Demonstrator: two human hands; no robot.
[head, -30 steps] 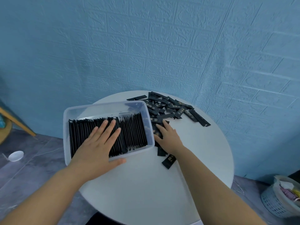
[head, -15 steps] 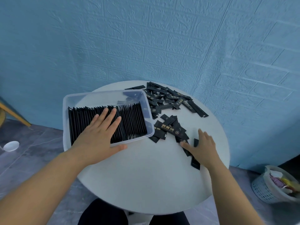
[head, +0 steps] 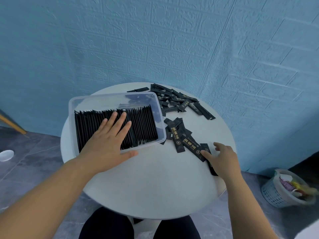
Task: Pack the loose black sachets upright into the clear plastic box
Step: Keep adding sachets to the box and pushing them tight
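Note:
A clear plastic box (head: 114, 98) sits on the left of the round white table (head: 155, 183), filled with a row of black sachets (head: 143, 125) standing upright. My left hand (head: 107, 142) lies flat on top of that row, thumb outside the box's near wall. Loose black sachets lie in a small cluster (head: 183, 140) just right of the box and in a bigger pile (head: 179, 100) at the table's far side. My right hand (head: 222, 157) rests with spread fingers on the sachets at the near right, its index fingertip touching one.
A blue brick-patterned wall stands right behind the table. A mesh waste basket (head: 286, 188) with wrappers is on the floor at the right. A small white dish (head: 6, 155) lies on the grey floor at the left. My knees are under the table's near edge.
My right hand slid from beside the box out to the right, dragging several sachets with it and spreading them. My left hand stayed on the packed row.

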